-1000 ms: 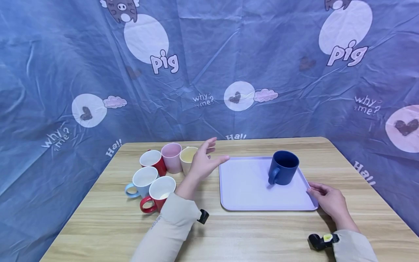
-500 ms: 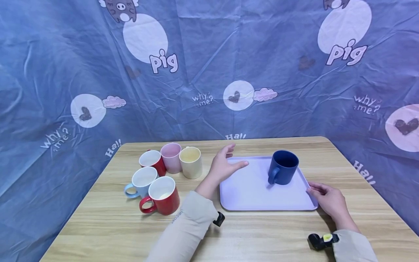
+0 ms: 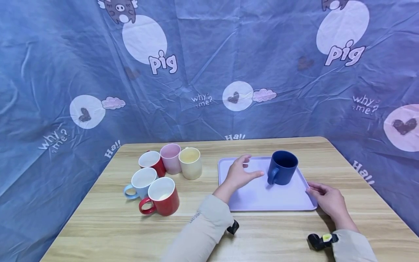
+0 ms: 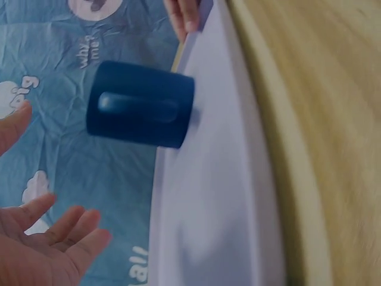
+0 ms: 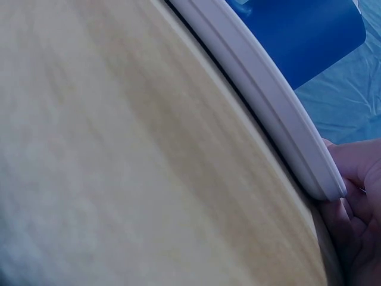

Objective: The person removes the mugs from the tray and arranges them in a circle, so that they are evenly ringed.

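Note:
A dark blue mug [image 3: 283, 168] stands upright on the pale lilac tray [image 3: 252, 198], its handle toward the front left. Over the tray's left part hovers my left hand [image 3: 240, 174], thumb and fingers spread apart with nothing between them, to the left of the mug and apart from it. In the left wrist view the same mug [image 4: 140, 104] lies beyond the spread fingers. My right hand [image 3: 328, 202] grips the tray's right edge near the front corner; in the right wrist view the thumb is at the rim and the fingers are under the tray's edge [image 5: 286, 113].
Left of the tray several mugs stand close together: a pink mug [image 3: 171, 160], a cream mug [image 3: 191, 165], a light blue mug [image 3: 142, 183], a red mug [image 3: 168, 202] in front and another red mug [image 3: 158, 167] behind. A blue printed curtain [image 3: 209, 72] hangs behind the wooden table [image 3: 262, 236].
My left hand has moved right, from beside the cream mug to above the tray, with its fingers still spread. The right hand, the tray and the mugs have stayed in place.

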The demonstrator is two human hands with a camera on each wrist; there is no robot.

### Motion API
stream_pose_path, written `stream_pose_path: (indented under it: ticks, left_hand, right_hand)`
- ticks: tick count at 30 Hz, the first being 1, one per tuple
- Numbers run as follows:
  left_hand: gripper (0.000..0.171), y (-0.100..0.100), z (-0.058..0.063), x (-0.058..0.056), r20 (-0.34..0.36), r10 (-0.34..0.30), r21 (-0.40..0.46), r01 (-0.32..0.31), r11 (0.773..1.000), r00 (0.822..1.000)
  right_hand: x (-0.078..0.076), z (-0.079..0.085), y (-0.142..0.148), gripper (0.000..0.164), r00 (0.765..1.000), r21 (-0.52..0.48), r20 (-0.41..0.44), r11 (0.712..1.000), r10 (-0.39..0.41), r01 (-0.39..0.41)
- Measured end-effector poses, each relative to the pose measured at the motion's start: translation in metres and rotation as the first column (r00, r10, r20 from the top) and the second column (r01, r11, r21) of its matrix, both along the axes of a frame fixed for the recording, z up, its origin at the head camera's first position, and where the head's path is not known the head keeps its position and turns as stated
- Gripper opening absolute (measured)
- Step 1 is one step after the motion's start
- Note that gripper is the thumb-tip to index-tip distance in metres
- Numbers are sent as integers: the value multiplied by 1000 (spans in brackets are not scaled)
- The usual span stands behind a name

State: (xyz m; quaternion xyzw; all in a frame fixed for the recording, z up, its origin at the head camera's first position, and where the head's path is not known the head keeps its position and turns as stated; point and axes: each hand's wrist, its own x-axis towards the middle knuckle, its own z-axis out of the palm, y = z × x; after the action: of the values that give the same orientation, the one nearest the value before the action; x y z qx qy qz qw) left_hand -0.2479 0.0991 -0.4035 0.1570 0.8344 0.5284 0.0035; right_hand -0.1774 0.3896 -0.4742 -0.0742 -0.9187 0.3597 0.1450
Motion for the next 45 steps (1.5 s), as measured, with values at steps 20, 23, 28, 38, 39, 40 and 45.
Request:
stream_pose_path:
  ticks: [20, 23, 28, 38, 39, 40, 45]
  left_hand:
    - [57, 45, -24, 3, 62, -10, 6, 9, 1000, 998]
    - [49, 49, -27, 3, 51, -9, -6, 9, 1000, 999]
    - [35, 53, -30, 3, 44, -23, 4, 23, 1000, 999]
    - [20, 61, -31, 5, 19, -52, 51, 51, 997, 998]
    - [18, 62, -32, 5, 16, -54, 62, 53, 997, 998]
    - [16, 62, -33, 5, 5, -53, 66, 53, 996, 999]
    - [10, 64, -36, 5, 1, -46, 124, 46, 991, 999]
  right_hand:
    - [0, 1, 0, 40, 1000, 11, 0, 1000, -5, 5]
    - [0, 1, 0, 41, 1000, 10, 9, 1000, -7, 7]
    - [-1, 0, 0, 41, 1000, 9, 13, 1000, -10, 10]
    - [-1, 0, 1, 40, 1000, 16, 5, 1000, -6, 6]
    - [-1, 0, 1, 40, 1000, 18, 5, 1000, -6, 6]
    - [-1, 0, 1, 40, 1000, 18, 5, 1000, -5, 5]
    - [1, 1, 0, 38, 1000, 18, 0, 1000, -3, 3]
